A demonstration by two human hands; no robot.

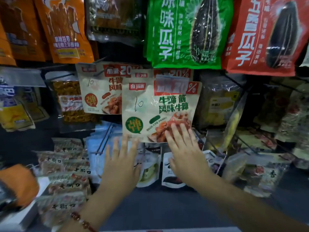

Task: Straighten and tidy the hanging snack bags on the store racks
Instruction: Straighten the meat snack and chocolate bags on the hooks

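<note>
1. At the centre of the store rack, a cream beef-tendon snack bag (158, 111) hangs at the front of its hook, with a handwritten "10" on its left side and a red "20%" banner along its top edge.
2. The right hand (184, 148) lies flat against the lower right corner of that bag, fingers straight and spread, pressing on the printed food picture; it grips nothing.
3. The left hand (122, 159) is open too, fingers straight and slightly apart, its fingertips at the bag's bottom left edge; whether they touch the bag I cannot tell.
4. A beaded bracelet (82, 221) sits on the left wrist.
5. A second cream bag of the same kind (100, 91) hangs just behind and to the left of the front one, partly covered by it.
6. Above, a green sunflower-seed bag (184, 32) hangs beside a red sunflower-seed bag (264, 36), the green one's lower edge overlapping the top of the cream bags' row.
7. At upper left hang orange snack bags (63, 30).
8. Below the hands, small white-and-black pouches (172, 174) hang on a lower row.
9. At lower left, a stack of brown packs with black lettering (66, 173) lies tilted.
</note>
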